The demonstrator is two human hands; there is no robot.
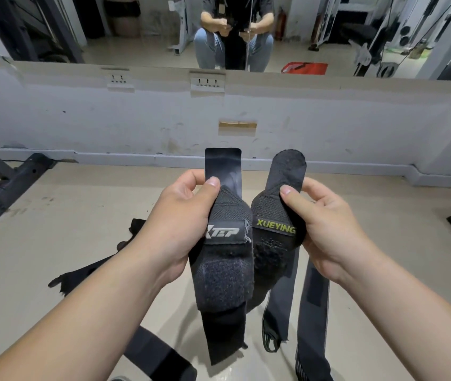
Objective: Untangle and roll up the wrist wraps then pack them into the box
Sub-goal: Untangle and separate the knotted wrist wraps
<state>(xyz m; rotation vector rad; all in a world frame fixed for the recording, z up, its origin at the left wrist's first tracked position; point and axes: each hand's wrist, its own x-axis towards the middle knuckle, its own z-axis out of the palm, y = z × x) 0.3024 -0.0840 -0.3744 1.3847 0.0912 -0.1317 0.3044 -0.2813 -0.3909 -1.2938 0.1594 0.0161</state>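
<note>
XTEP wrist wrap (224, 254) is being gripped in the left hand (180, 224); XUEYING wrist wrap (273, 235) is being gripped in the right hand (326, 229). Each thumb is pressing on the front face and the fingers are curling behind. Both wraps are being held upright above the floor (67, 215), touching along their inner edges, with loose strap tails (312, 312) hanging below. Further black straps (81, 273) are lying on the floor. Judgement: separating is in hand and rolling has not begun. The next move calls for freeing one wrap and rolling it tightly from one end. No box is showing.
</note>
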